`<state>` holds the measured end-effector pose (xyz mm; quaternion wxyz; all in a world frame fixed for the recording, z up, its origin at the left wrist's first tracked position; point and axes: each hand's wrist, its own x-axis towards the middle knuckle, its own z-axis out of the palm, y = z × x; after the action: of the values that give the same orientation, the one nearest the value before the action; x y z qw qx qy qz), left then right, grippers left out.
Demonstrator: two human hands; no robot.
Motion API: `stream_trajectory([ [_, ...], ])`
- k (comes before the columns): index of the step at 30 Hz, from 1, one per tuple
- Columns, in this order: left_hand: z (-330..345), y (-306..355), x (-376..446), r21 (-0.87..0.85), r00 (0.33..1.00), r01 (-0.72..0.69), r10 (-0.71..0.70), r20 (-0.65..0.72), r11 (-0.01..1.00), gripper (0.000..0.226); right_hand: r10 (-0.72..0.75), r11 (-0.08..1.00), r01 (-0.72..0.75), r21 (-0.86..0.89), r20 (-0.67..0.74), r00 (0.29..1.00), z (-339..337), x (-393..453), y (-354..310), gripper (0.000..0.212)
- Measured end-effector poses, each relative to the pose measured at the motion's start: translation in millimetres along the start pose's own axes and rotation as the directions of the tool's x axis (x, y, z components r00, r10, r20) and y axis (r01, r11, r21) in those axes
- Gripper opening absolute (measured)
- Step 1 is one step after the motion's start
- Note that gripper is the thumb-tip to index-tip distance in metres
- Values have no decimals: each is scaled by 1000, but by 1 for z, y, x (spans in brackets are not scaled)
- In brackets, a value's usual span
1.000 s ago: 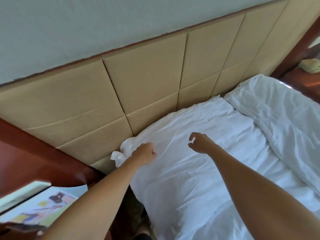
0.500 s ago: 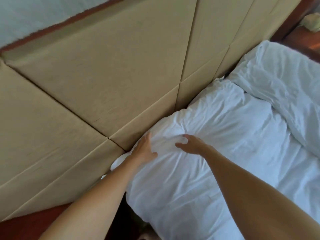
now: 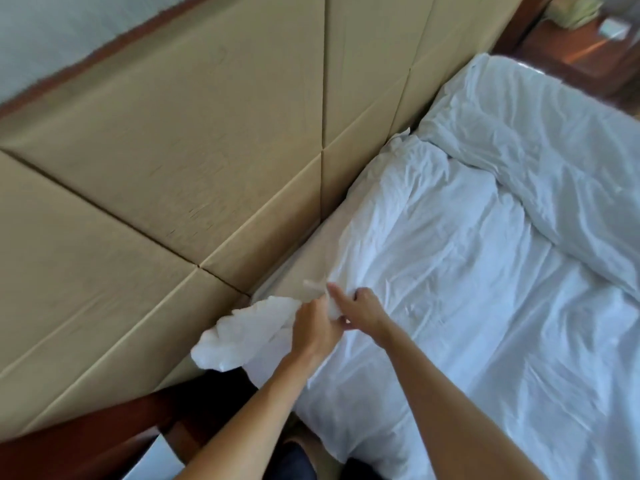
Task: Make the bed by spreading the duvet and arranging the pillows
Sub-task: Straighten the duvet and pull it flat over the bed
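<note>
A white pillow (image 3: 433,258) lies along the head of the bed against the tan padded headboard (image 3: 194,161). Its loose pillowcase end (image 3: 242,336) bunches out at the near left corner. My left hand (image 3: 317,327) grips the pillowcase cloth at that corner. My right hand (image 3: 362,308) pinches the same cloth right beside it, fingers touching the left hand. A second white pillow or folded duvet (image 3: 540,133) lies further right along the headboard. White bedding (image 3: 519,375) covers the mattress below.
A red-brown wooden bed frame (image 3: 86,441) runs along the lower left. A wooden nightstand (image 3: 581,53) with a pale cloth and a small white object stands at the top right. The grey wall (image 3: 69,39) shows above the headboard.
Both hands lay flat and apart on the pillow before. They have come together at the near corner and closed on the pillowcase cloth, and the pillow has pulled slightly away from the headboard.
</note>
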<state>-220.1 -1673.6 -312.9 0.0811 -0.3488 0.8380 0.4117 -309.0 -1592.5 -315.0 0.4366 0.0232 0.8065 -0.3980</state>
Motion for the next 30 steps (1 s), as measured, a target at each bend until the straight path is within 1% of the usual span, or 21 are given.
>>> stream_trajectory([
  [3, -1, 12, -37, -374, 993, -21, 63, 99, 927, 26, 10, 995, 8, 101, -173, 985, -11, -33, 6, 38],
  [4, -6, 11, -46, -374, 985, -88, 136, 104, 923, 38, -17, 993, 41, 108, -215, 976, -22, -42, 5, 33],
  [5, -10, 7, -51, -251, 971, -180, 212, 106, 951, 58, -44, 990, 76, 115, -255, 966, -34, -51, 2, 33],
  [6, -13, 2, -54, -19, 959, -254, 254, 122, 967, 79, -67, 983, 112, 146, -281, 957, -44, -59, 1, 34],
  [7, -15, -1, -56, 213, 956, -282, 255, 143, 936, 93, -84, 969, 145, 198, -288, 954, -53, -66, 1, 33],
  [8, -19, -1, -58, 359, 965, -252, 208, 158, 899, 95, -93, 952, 170, 255, -287, 953, -60, -73, 2, 32],
  [10, -27, 10, -68, 432, 982, -170, 113, 154, 886, 68, -92, 922, 185, 341, -272, 958, -72, -89, 10, 31],
  [11, -29, 21, -75, 464, 979, -174, 103, 174, 869, 50, -89, 905, 180, 386, -242, 966, -78, -97, 15, 34],
  [12, -30, 33, -84, 499, 974, -192, 102, 202, 845, 41, -99, 878, 183, 443, -205, 974, -83, -104, 22, 35],
  [14, -26, 52, -102, 522, 970, -224, 134, 205, 823, 42, -181, 832, 230, 504, -146, 973, -92, -126, 36, 25],
  [16, -21, 72, -120, 448, 978, -206, 169, 123, 870, 45, -284, 840, 274, 469, -51, 958, -97, -149, 55, 19],
  [17, -18, 82, -126, 388, 984, -176, 161, 71, 905, 47, -332, 846, 292, 445, 13, 943, -98, -163, 65, 22],
  [19, -12, 107, -136, 187, 994, -110, 109, 13, 976, 50, -425, 850, 359, 386, 98, 900, -94, -191, 86, 40],
  [20, -10, 121, -142, 53, 996, -90, 90, -1, 995, 49, -453, 856, 404, 322, 92, 887, -90, -201, 95, 53],
  [22, -5, 150, -155, -152, 997, -80, 79, -13, 985, 35, -465, 882, 463, 87, 3, 885, -81, -212, 110, 82],
  [23, -2, 163, -161, -205, 997, -82, 81, -14, 975, 36, -463, 885, 465, 4, -70, 883, -80, -215, 115, 81],
  [24, 2, 175, -166, -241, 996, -92, 93, -6, 966, 38, -458, 887, 462, -18, -168, 873, -84, -219, 118, 64],
  [26, 9, 194, -175, -305, 985, -139, 163, 53, 942, 36, -424, 875, 476, 90, -336, 841, -101, -221, 124, 21],
  [27, 11, 201, -177, -324, 972, -181, 219, 85, 929, 32, -404, 851, 493, 181, -374, 835, -112, -225, 126, 12],
  [28, 12, 206, -180, -349, 953, -232, 284, 105, 908, 27, -373, 826, 494, 270, -396, 839, -122, -228, 128, 11],
  [30, 9, 206, -179, -392, 922, -342, 385, 36, 854, 15, -281, 777, 464, 427, -424, 861, -140, -231, 135, 13],
])
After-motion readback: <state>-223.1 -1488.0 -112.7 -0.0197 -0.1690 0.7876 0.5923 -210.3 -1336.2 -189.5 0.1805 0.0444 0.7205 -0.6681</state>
